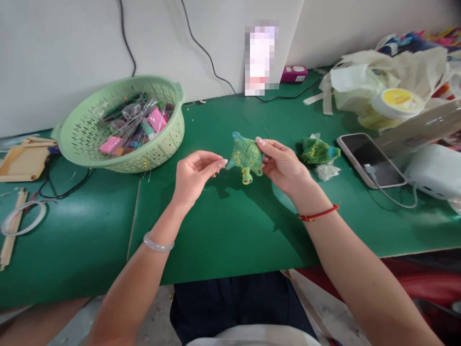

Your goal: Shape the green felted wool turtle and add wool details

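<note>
A green, yellow and blue clay turtle [246, 154] is held above the green table, its head pointing down toward me. My right hand [283, 166] grips the turtle's right edge between thumb and fingers. At its lower left flipper, my left hand [199, 174] has thumb and forefinger pinched together on the tip. Right of my right hand lies a lump of green and blue clay [319, 150] in clear wrap. A crumpled piece of clear plastic [327, 171] sits just below it.
A green basket [144, 163] of wires and clay packets stands at back left. To the right are a charging phone [372, 161], a white box [437, 170], a round tub [397, 102] and plastic bags. A blurred screen [261, 60] leans on the wall.
</note>
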The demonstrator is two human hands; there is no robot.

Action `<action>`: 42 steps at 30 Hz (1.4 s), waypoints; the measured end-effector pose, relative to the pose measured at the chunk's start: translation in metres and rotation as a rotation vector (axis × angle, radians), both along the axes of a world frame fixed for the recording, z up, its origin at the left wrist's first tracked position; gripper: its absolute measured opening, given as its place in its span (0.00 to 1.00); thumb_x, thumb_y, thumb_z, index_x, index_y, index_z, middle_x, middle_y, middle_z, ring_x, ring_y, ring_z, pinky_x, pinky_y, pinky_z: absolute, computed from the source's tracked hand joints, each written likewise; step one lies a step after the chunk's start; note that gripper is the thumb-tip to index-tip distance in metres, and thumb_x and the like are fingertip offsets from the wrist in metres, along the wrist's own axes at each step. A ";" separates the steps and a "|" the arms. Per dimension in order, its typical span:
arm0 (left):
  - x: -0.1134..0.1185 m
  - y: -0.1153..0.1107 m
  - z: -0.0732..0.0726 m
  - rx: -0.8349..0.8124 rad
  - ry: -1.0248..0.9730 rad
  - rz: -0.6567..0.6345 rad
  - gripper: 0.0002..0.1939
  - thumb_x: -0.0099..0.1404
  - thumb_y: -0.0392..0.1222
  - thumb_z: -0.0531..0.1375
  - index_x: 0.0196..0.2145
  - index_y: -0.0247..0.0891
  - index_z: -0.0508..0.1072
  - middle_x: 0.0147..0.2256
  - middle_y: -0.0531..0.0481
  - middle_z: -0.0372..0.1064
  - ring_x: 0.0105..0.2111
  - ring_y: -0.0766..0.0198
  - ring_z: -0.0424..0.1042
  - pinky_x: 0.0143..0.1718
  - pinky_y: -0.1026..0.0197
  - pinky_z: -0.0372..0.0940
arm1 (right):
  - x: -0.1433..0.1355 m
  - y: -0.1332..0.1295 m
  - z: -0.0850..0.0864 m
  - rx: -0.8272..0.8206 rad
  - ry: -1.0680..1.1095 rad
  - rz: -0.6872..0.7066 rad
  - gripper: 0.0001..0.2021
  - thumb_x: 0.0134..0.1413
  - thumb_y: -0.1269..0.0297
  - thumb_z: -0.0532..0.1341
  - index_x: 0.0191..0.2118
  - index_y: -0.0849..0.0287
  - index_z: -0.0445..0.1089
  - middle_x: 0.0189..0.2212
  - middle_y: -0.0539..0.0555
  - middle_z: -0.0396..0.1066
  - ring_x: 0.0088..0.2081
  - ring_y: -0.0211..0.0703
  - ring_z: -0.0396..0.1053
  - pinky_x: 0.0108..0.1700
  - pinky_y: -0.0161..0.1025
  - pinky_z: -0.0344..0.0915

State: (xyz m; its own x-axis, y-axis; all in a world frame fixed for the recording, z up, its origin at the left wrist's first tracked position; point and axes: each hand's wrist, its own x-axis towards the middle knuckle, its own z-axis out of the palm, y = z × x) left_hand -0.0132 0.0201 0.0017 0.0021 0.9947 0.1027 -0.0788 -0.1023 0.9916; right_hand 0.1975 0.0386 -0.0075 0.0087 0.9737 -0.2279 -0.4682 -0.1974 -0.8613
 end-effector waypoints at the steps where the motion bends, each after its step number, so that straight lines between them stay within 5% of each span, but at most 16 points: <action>1: 0.001 -0.001 0.001 0.028 0.020 0.007 0.18 0.45 0.50 0.81 0.28 0.39 0.82 0.28 0.50 0.81 0.26 0.68 0.75 0.27 0.66 0.70 | -0.001 0.000 0.000 0.000 0.007 0.000 0.22 0.31 0.53 0.84 0.28 0.54 0.75 0.23 0.43 0.71 0.24 0.30 0.66 0.25 0.31 0.66; 7: 0.000 -0.005 0.003 0.121 0.112 -0.019 0.14 0.53 0.52 0.77 0.29 0.41 0.84 0.30 0.49 0.82 0.30 0.64 0.79 0.34 0.62 0.74 | -0.002 0.000 0.000 0.002 0.002 0.006 0.21 0.31 0.53 0.84 0.28 0.54 0.76 0.26 0.45 0.75 0.25 0.32 0.68 0.26 0.32 0.69; 14: -0.003 -0.001 -0.003 -0.028 -0.028 -0.028 0.14 0.58 0.51 0.75 0.37 0.40 0.84 0.34 0.47 0.84 0.33 0.66 0.81 0.34 0.66 0.73 | -0.001 0.000 -0.001 -0.006 0.023 0.004 0.23 0.26 0.51 0.85 0.28 0.54 0.77 0.26 0.45 0.75 0.26 0.32 0.70 0.27 0.31 0.69; 21: -0.006 -0.001 -0.002 -0.088 -0.091 -0.031 0.17 0.56 0.49 0.77 0.39 0.40 0.83 0.41 0.45 0.85 0.40 0.62 0.84 0.41 0.63 0.76 | -0.001 0.000 -0.002 0.002 0.019 -0.001 0.23 0.26 0.51 0.85 0.27 0.53 0.77 0.27 0.46 0.77 0.29 0.34 0.72 0.30 0.33 0.71; 27: 0.001 -0.003 0.000 -0.008 -0.049 0.034 0.20 0.45 0.48 0.81 0.33 0.40 0.81 0.35 0.48 0.83 0.40 0.58 0.84 0.47 0.56 0.78 | 0.000 0.000 -0.003 0.020 -0.031 0.000 0.18 0.39 0.53 0.82 0.29 0.53 0.76 0.28 0.47 0.77 0.30 0.36 0.74 0.32 0.35 0.72; 42: 0.003 -0.003 -0.004 0.020 0.039 0.047 0.23 0.52 0.62 0.76 0.29 0.39 0.80 0.25 0.50 0.77 0.24 0.68 0.72 0.25 0.65 0.64 | -0.003 0.000 -0.001 0.003 -0.003 -0.026 0.19 0.34 0.54 0.83 0.27 0.53 0.76 0.27 0.46 0.77 0.28 0.35 0.72 0.30 0.34 0.72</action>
State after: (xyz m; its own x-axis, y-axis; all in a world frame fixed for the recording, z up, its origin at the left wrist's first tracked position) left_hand -0.0103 0.0175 -0.0024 -0.0404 0.9916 0.1232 -0.0344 -0.1246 0.9916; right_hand 0.1947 0.0386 -0.0086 0.0348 0.9738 -0.2246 -0.4708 -0.1822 -0.8632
